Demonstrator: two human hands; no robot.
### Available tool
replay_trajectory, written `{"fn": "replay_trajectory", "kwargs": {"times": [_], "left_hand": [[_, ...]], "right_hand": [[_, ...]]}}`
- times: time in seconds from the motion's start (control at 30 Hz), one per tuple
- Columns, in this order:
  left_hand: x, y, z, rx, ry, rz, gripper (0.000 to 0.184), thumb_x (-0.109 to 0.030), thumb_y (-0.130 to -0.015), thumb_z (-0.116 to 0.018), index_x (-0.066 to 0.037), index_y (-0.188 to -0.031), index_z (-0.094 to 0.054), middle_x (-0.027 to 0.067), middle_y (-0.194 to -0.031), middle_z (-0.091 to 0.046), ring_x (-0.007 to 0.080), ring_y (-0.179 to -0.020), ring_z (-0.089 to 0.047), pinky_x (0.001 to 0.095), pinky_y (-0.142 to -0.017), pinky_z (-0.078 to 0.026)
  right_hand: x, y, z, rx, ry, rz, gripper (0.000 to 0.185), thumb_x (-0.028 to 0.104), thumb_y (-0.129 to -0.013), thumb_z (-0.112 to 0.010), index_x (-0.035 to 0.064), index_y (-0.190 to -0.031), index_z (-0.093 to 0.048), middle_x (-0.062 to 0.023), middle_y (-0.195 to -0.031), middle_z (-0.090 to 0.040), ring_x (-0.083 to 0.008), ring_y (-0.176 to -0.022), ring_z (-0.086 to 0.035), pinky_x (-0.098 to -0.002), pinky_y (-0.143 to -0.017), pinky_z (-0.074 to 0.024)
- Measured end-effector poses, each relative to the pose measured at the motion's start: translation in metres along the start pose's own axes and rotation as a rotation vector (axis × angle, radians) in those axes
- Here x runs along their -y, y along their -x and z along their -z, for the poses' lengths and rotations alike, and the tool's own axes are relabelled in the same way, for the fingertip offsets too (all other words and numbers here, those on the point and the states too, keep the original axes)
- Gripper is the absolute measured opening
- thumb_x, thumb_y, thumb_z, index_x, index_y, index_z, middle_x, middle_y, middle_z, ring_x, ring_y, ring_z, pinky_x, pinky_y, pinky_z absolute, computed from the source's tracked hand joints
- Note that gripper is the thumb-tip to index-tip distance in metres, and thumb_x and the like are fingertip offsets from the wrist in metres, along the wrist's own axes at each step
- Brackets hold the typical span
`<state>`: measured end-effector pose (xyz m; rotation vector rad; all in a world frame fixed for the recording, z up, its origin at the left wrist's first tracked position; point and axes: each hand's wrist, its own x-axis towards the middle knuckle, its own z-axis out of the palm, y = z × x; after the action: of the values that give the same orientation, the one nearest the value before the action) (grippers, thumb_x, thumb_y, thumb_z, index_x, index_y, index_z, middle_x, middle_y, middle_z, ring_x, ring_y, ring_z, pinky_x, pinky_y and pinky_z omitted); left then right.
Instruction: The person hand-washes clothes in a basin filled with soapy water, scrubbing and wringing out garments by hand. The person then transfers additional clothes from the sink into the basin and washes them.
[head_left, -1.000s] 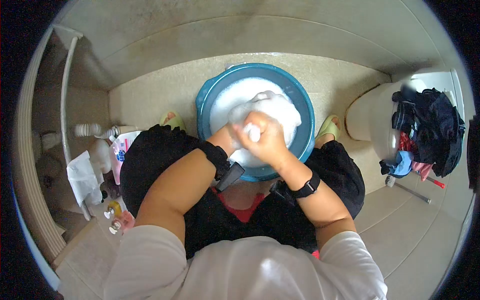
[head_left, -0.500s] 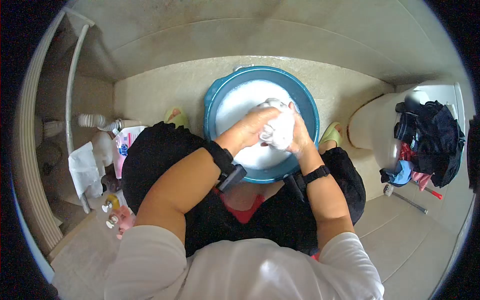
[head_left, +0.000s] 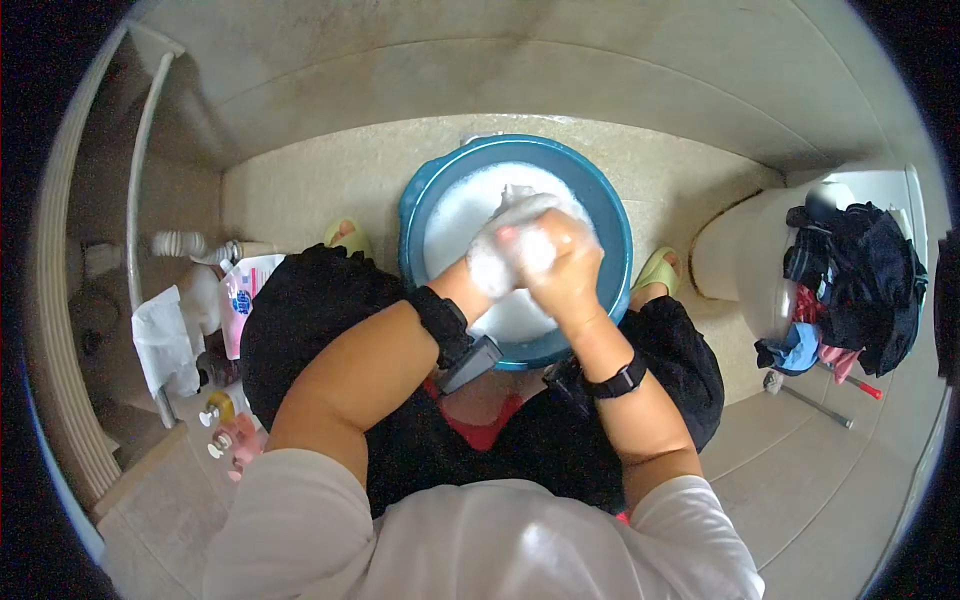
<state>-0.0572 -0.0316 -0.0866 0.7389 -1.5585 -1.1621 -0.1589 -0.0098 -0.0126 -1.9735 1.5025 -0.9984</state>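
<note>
A blue plastic basin [head_left: 615, 200] stands on the floor between my feet, full of white suds [head_left: 460, 215]. Over the foam both hands meet around a wet, soapy white cloth [head_left: 517, 200], bunched up so its shape is hard to make out. My right hand [head_left: 568, 262] is closed in a fist on it, knuckles up. Pressed close beside it, my left hand [head_left: 488, 268] also grips the cloth, its fingers largely hidden by lather and slightly blurred. Each wrist carries a black strap.
Dark clothes [head_left: 870, 280] lie heaped at the right by the white toilet [head_left: 722, 250]. A long-handled brush [head_left: 815, 400] rests on the floor below them. On the left are a pink detergent pouch [head_left: 240, 300], pump bottles [head_left: 235, 440] and a white pipe [head_left: 145, 180].
My right hand has turned over, from supporting the cloth's side to a fist on top. The left hand has shifted slightly lower, and the cloth now shows more above the hands.
</note>
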Motion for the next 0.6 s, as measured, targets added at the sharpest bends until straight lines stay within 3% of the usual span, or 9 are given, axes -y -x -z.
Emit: {"fn": "replay_trajectory", "kwargs": {"times": [0.1,0.13,0.2,0.23,0.27,0.37,0.4,0.47,0.6], "left_hand": [[-0.027,-0.009,-0.002,0.260,-0.855,0.116,0.024,-0.017,-0.069,-0.064,-0.007,-0.091,-0.060,0.0090,-0.082,-0.060,0.0260,-0.083,-0.060,0.0380,-0.079,-0.047],[-0.023,-0.006,-0.008,0.257,-0.858,0.122,0.024,-0.017,-0.069,-0.064,-0.007,-0.091,-0.060,0.0090,-0.082,-0.060,0.0260,-0.083,-0.060,0.0380,-0.079,-0.047],[-0.012,0.001,-0.021,-0.448,0.536,0.897,0.022,-0.013,-0.075,-0.062,-0.006,-0.095,-0.057,0.0103,-0.087,-0.060,0.0243,-0.085,-0.060,0.0382,-0.078,-0.048],[-0.029,-0.002,-0.025,-0.479,0.362,0.825,0.018,-0.011,-0.074,-0.060,-0.006,-0.091,-0.057,0.0140,-0.086,-0.060,0.0269,-0.080,-0.060,0.0365,-0.072,-0.050],[-0.032,-0.002,-0.023,-0.480,0.357,0.826,0.018,-0.011,-0.074,-0.060,-0.006,-0.091,-0.057,0.0140,-0.086,-0.060,0.0269,-0.080,-0.060,0.0365,-0.072,-0.050],[-0.035,-0.002,-0.022,-0.252,-0.510,0.396,0.014,-0.010,-0.069,-0.063,-0.008,-0.082,-0.057,0.0130,-0.083,-0.058,0.0331,-0.081,-0.057,0.0430,-0.074,-0.047],[-0.036,0.000,-0.022,-0.251,-0.510,0.396,0.014,-0.010,-0.069,-0.063,-0.008,-0.082,-0.057,0.0130,-0.083,-0.058,0.0331,-0.081,-0.057,0.0430,-0.074,-0.047],[-0.050,-0.001,-0.021,-0.086,-0.580,-0.090,0.015,-0.012,-0.063,-0.067,-0.010,-0.075,-0.058,0.0121,-0.083,-0.058,0.0327,-0.081,-0.055,0.0439,-0.074,-0.045],[-0.061,0.019,-0.029,-0.090,-0.481,-0.296,0.019,-0.020,-0.059,-0.070,-0.012,-0.070,-0.057,0.0084,-0.080,-0.056,0.0321,-0.078,-0.054,0.0437,-0.071,-0.043]], "right_hand": [[-0.039,-0.002,-0.010,-0.053,-0.307,-0.222,0.020,0.022,-0.080,-0.060,0.0033,-0.073,-0.062,-0.0148,-0.071,-0.062,-0.0242,-0.063,-0.059,-0.0350,-0.060,-0.0463],[-0.053,-0.001,-0.012,-0.076,-0.302,-0.242,0.021,0.021,-0.082,-0.057,0.0024,-0.074,-0.062,-0.0146,-0.073,-0.063,-0.0224,-0.064,-0.058,-0.0340,-0.060,-0.0460],[-0.083,0.004,-0.025,-0.108,-0.628,-0.718,0.019,0.019,-0.083,-0.054,0.0016,-0.080,-0.062,-0.0131,-0.082,-0.064,-0.0228,-0.070,-0.059,-0.0328,-0.063,-0.0468],[-0.090,0.005,-0.027,-0.043,-1.148,-1.070,0.020,0.017,-0.083,-0.054,0.0002,-0.091,-0.060,-0.0123,-0.090,-0.063,-0.0224,-0.078,-0.060,-0.0333,-0.068,-0.0492],[-0.091,0.005,-0.028,-0.042,-1.152,-1.070,0.020,0.017,-0.083,-0.054,0.0002,-0.091,-0.060,-0.0123,-0.090,-0.063,-0.0224,-0.078,-0.060,-0.0333,-0.068,-0.0492],[-0.094,0.009,-0.028,0.228,-1.580,-0.981,0.024,0.015,-0.086,-0.052,0.0002,-0.104,-0.056,-0.0114,-0.095,-0.061,-0.0199,-0.087,-0.061,-0.0345,-0.077,-0.0517],[-0.095,0.012,-0.025,0.226,-1.580,-0.981,0.024,0.015,-0.086,-0.052,0.0002,-0.104,-0.056,-0.0114,-0.095,-0.061,-0.0199,-0.087,-0.061,-0.0345,-0.077,-0.0517],[-0.081,0.014,-0.011,0.416,-1.671,-0.895,0.023,0.012,-0.087,-0.051,0.0000,-0.106,-0.055,-0.0103,-0.098,-0.062,-0.0190,-0.089,-0.062,-0.0324,-0.077,-0.0517],[-0.091,0.022,-0.001,0.679,-1.201,-0.385,0.022,0.014,-0.087,-0.053,0.0004,-0.105,-0.057,-0.0089,-0.101,-0.062,-0.0168,-0.090,-0.062,-0.0302,-0.078,-0.0516]]}}
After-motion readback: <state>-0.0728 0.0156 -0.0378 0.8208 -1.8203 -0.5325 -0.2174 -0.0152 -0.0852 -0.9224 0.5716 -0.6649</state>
